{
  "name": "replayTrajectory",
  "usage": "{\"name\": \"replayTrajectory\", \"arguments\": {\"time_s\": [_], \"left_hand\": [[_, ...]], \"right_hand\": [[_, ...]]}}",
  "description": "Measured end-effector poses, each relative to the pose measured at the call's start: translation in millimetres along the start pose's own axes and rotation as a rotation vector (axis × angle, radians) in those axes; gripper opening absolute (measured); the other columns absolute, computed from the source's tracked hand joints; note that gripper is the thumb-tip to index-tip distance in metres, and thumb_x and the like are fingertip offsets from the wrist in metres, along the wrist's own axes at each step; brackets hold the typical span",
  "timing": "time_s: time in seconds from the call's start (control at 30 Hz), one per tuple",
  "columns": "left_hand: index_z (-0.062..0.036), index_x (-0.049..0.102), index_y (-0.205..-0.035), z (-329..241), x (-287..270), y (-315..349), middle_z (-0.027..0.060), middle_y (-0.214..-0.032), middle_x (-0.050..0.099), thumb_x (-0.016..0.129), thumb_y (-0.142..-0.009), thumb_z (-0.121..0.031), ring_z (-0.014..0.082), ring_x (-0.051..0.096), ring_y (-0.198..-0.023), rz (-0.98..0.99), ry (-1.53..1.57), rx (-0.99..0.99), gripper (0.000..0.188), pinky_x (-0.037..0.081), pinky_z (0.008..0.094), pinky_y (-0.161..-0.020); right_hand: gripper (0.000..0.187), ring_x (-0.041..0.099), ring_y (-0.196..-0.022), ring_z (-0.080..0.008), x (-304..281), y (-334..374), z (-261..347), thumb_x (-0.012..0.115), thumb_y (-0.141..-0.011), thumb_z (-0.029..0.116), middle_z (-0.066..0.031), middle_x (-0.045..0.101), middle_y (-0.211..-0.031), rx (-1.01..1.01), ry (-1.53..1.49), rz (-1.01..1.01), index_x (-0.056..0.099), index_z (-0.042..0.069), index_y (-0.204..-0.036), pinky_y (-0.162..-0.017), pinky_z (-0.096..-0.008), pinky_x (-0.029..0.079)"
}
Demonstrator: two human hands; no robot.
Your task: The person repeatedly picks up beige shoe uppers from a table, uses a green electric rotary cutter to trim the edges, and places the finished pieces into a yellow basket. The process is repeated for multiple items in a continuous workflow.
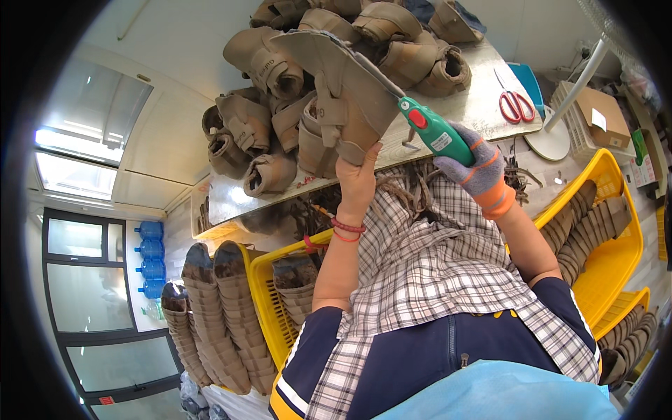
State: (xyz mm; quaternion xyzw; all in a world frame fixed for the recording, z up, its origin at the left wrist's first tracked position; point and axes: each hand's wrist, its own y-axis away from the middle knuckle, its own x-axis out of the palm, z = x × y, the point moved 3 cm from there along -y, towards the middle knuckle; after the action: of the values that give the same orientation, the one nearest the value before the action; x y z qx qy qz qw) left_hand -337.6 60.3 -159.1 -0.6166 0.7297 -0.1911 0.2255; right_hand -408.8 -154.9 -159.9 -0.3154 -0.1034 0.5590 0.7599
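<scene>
My bare left hand [358,178], with red bands on its wrist, grips the lower end of a brown shoe upper [353,94] and holds it raised over the table's near edge. A grey and orange glove covers my right hand [474,168], which is wrapped round a green handheld tool [442,136] with a red button. The tool's narrow dark front end lies along the right edge of the shoe upper; its exact contact is hard to make out. Behind the held piece, several more brown shoe uppers [262,66] are heaped on the white table [483,105].
Red-handled scissors [516,106] lie at the table's right, near a white stand pole [577,73]. Yellow baskets [607,245] with stacked brown uppers stand at my right, and another yellow basket [269,301] at my left beside tall stacks of uppers [227,315]. Brown strips hang below the table edge.
</scene>
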Motion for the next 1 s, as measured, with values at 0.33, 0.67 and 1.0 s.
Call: {"name": "replayTrajectory", "arguments": {"time_s": [0.33,0.67,1.0], "left_hand": [[0.0036,0.054,-0.117,32,3,19,0.0184,-0.112,0.058,0.061,-0.088,-0.002,0.0344,0.056,-0.104,0.080,-0.477,0.256,0.030,0.045,0.0422,-0.088],[0.0025,0.057,-0.112,2,-24,41,0.0186,-0.113,0.059,0.060,-0.083,0.004,0.0342,0.057,-0.107,0.230,-0.570,0.323,0.030,0.045,0.0411,-0.088],[0.0029,0.065,-0.104,-36,-217,-123,0.0092,-0.100,0.067,0.073,-0.083,-0.017,0.0184,0.059,-0.088,-0.508,0.031,0.204,0.031,0.048,0.0336,-0.076]], "right_hand": [[0.052,0.062,-0.080,-0.0097,0,2,2,0.080,-0.077,0.024,-0.0081,0.068,-0.095,0.301,-0.175,-0.071,0.059,0.001,-0.118,-0.071,-0.0252,0.052],[0.034,0.052,-0.057,-0.0070,-27,-9,-9,0.065,-0.089,0.024,0.0005,0.058,-0.074,0.518,-0.263,-0.155,0.060,0.002,-0.113,-0.051,-0.0216,0.042],[0.028,0.051,-0.058,-0.0065,-57,60,-72,0.073,-0.079,0.016,0.0006,0.058,-0.073,0.749,-0.096,0.004,0.060,0.003,-0.101,-0.053,-0.0217,0.041]]}}
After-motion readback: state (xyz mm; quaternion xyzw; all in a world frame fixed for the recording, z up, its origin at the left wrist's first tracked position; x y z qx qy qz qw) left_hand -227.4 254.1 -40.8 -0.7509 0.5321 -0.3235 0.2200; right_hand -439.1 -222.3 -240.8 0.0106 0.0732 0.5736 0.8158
